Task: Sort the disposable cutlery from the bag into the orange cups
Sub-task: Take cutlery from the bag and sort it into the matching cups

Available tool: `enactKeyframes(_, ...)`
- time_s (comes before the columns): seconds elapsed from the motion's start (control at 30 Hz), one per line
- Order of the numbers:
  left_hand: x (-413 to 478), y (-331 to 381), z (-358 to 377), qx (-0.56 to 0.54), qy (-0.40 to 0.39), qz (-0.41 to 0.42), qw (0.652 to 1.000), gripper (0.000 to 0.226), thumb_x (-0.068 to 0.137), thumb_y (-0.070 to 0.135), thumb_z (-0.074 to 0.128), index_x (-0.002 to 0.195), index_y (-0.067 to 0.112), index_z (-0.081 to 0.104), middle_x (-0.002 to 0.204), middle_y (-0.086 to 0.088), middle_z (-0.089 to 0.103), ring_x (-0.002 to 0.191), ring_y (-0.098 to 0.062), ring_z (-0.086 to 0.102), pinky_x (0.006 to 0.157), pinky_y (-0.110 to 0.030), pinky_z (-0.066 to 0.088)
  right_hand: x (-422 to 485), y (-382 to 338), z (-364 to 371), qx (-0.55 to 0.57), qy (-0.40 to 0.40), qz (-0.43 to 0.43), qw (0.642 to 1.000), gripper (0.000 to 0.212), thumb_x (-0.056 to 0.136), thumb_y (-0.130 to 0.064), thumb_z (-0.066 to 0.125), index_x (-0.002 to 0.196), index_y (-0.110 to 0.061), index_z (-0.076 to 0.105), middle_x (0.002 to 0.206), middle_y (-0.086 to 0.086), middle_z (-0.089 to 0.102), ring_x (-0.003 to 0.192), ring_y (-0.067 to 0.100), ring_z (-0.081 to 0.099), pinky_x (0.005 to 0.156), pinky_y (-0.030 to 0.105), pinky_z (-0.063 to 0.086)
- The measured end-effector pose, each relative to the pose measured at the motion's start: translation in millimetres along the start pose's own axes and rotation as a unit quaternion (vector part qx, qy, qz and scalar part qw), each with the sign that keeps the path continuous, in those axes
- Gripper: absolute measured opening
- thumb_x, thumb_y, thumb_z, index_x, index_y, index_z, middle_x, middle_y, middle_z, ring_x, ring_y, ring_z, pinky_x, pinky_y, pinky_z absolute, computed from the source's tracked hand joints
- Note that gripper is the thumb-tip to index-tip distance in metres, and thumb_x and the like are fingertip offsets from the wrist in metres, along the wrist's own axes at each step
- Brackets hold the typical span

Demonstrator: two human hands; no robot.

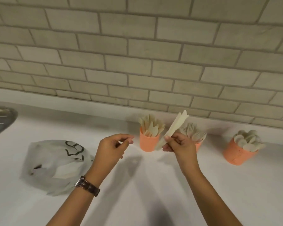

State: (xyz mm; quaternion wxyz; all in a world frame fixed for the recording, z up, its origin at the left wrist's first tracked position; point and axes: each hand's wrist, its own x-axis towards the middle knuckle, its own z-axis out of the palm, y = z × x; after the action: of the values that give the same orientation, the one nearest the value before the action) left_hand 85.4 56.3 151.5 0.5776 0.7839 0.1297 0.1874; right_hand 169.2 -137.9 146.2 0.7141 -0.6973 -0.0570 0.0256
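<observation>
- Orange knife cup (pixel 148 142), fork cup (pixel 198 146) and spoon cup (pixel 237 154) stood filled on the bench (pixel 137 185).
- Right hand (pixel 180 146) pinched wooden knives (pixel 175 126) just beside the knife cup; left hand (pixel 111 149) curled, holding nothing.

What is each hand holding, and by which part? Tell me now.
The right hand grips a few wooden cutlery pieces near their lower ends. The left hand, fingers curled, holds nothing visible.

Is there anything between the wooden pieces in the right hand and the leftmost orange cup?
Nothing visible. The right hand holds the wooden pieces just right of the leftmost orange cup, with only air between. The left hand is on the cup's other side. The cutlery already in that cup crowds its mouth.
</observation>
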Motion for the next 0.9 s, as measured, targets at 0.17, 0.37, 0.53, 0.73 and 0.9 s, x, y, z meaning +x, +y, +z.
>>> enactKeyframes(0.17,28.3,-6.4,-62.1,-0.018,-0.011,0.03,0.999,0.018,0.086,0.014,0.063,0.084,0.029,0.072,0.08,0.016,0.072,0.049,-0.004,0.05,0.047,-0.018,0.049,29.8,-2.5,82.5,-0.001,0.12,-0.063,0.991,0.01,0.084,-0.002,0.065,0.077,-0.008,0.061,0.066,0.007,0.066,0.05,0.004,0.065,0.051,0.018,0.054)
enactKeyframes(0.37,67.4,-22.1,-141.2,-0.026,-0.071,0.043,0.996,0.016,0.086,0.012,0.063,0.092,0.023,0.073,0.079,0.007,0.073,0.048,-0.004,0.049,0.046,-0.014,0.047,29.4,38.9,156.6,-0.085,0.293,-0.064,0.95,0.036,0.083,-0.008,0.065,0.056,-0.021,0.046,0.054,-0.003,0.053,0.051,0.003,0.048,0.055,0.019,0.039)
enactKeyframes(0.53,94.6,-39.9,-182.6,-0.04,-0.091,0.035,0.994,0.018,0.086,0.009,0.061,0.093,0.021,0.072,0.079,0.005,0.073,0.047,-0.004,0.047,0.046,-0.016,0.049,43.5,53.1,178.4,-0.144,0.374,-0.013,0.916,0.015,0.086,-0.017,0.062,0.072,-0.015,0.06,0.069,0.007,0.064,0.068,0.022,0.057,0.063,0.027,0.039)
enactKeyframes(0.73,115.5,-61.2,-204.2,-0.063,-0.107,0.017,0.992,0.019,0.086,0.008,0.062,0.09,0.023,0.072,0.081,0.007,0.073,0.046,-0.005,0.046,0.045,-0.018,0.048,68.5,70.8,171.6,-0.411,0.291,0.141,0.852,0.038,0.089,-0.043,0.056,0.095,-0.009,0.073,0.09,0.013,0.072,0.084,0.032,0.066,0.062,0.027,0.041)
enactKeyframes(0.9,122.8,-74.9,-222.2,-0.068,-0.102,-0.004,0.992,0.019,0.086,0.009,0.061,0.092,0.024,0.072,0.082,0.007,0.074,0.046,-0.005,0.046,0.047,-0.019,0.05,80.9,65.0,167.1,-0.499,0.21,0.175,0.822,0.038,0.088,-0.038,0.059,0.093,-0.002,0.068,0.091,0.015,0.071,0.087,0.032,0.066,0.062,0.028,0.04)
